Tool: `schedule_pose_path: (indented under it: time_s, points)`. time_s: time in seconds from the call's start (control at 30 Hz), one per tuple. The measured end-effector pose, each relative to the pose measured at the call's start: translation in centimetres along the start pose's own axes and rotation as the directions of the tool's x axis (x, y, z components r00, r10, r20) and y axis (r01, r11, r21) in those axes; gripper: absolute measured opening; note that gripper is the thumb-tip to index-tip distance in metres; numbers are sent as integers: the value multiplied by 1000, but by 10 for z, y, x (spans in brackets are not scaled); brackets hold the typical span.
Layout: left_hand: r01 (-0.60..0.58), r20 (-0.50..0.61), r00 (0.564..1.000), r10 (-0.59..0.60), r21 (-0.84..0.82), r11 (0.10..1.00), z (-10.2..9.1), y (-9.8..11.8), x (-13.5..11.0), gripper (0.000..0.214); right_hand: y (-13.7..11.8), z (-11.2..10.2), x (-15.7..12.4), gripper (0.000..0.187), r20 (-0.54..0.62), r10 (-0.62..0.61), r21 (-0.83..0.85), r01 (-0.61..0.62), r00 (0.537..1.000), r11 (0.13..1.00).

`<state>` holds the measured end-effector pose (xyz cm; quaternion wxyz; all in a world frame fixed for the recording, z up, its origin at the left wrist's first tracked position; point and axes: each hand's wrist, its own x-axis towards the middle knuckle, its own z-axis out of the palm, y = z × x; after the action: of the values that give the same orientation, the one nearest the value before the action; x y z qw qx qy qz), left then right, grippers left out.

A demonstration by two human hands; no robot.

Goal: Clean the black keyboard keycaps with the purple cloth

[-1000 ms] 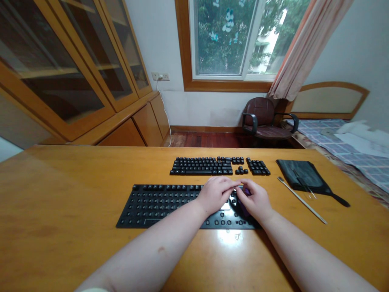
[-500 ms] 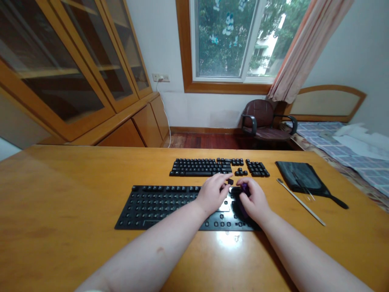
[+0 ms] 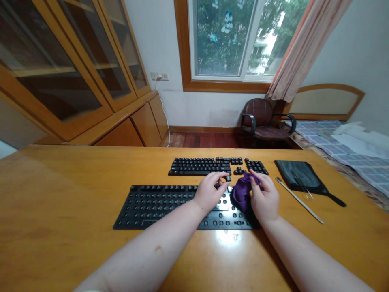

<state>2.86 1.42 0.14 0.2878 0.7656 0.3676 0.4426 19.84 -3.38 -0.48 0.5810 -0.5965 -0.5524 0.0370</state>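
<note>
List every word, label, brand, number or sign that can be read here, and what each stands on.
No text can be read with certainty.
Keycaps: pale marks, too small to read.
Keyboard base: no legible lettering.
Purple cloth: no lettering visible.
Window sticker: a blue-and-white figure; no readable words.

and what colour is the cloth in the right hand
The cloth in the right hand is purple, seen best in the head view.

Head camera only — faces forward and down, desk (image 3: 60, 194) near, window (image 3: 240, 48) far beyond
</note>
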Motion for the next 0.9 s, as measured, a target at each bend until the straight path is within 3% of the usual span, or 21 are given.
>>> schedule_pose_path:
  time_s: [0.13,0.33,0.43,0.53,0.63,0.77,0.83,0.9]
  points:
    - [27,1,1000,-27,-20,999,0,2,0,22,0,4,-6,15,36,27,133,-32,999,991]
    - [-4,76,997,8,-51,999,0,3,-3,22,2,6,-8,19,54,253,263,-259,966,930]
    - [-33,103,994,37,-46,998,1,3,-4,23,0,2,-7,15,163,98,334,-148,982,931]
    - [-7,74,997,11,-58,998,1,3,-3,22,-3,0,-7,24,319,-43,362,-80,947,929]
    - [30,64,998,-24,-87,996,1,3,-2,20,-2,5,-8,12,342,117,398,-256,932,881]
    - [48,55,998,-42,-99,994,1,3,-1,16,3,13,-8,26,464,284,447,-499,839,743]
    - [46,52,998,-42,-95,994,1,3,-1,15,4,13,-6,24,502,276,426,-513,819,745]
    - [45,47,998,-41,-91,995,0,3,0,14,3,11,-3,20,501,228,398,-457,835,796]
